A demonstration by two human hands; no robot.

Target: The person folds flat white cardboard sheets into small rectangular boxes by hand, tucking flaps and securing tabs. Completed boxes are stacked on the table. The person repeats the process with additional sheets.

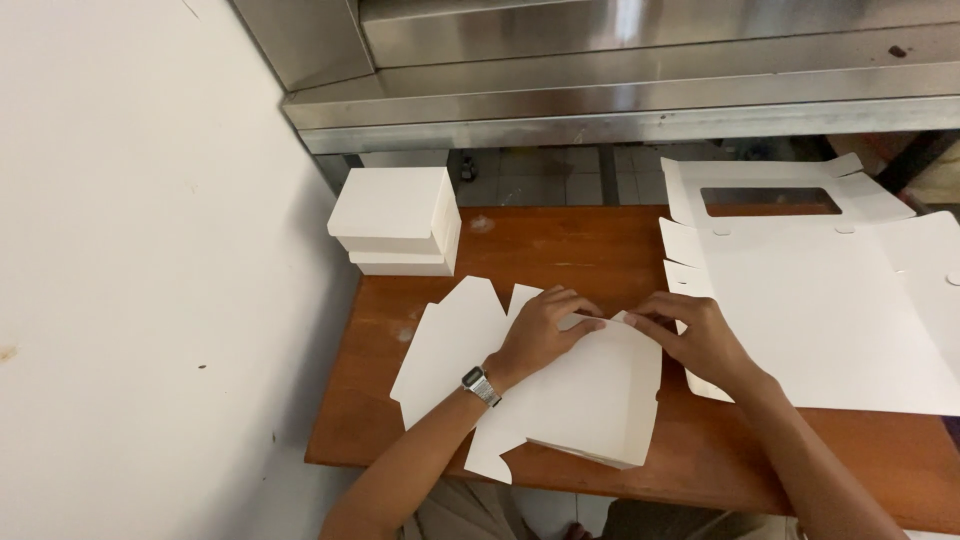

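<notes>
Both hands press a white cardboard box blank on the wooden worktop.

White and unprinted, the box blank [590,400] lies near the front edge of the worktop [560,250], partly folded: one panel stands up as a creased wall at its near side, and pointed flaps spread flat to its left. At the blank's far edge, the left hand [540,330], a metal wristwatch [480,385] on its wrist, lies palm down with fingers curled onto a flap, pinching nothing I can make out. Just right of it, the right hand [700,340] nips the blank's top corner between fingertips. Behind the blank to the left sits a stack of folded white boxes [395,220]; to the blank's right lies a larger flat blank with a window cutout [830,300].
</notes>
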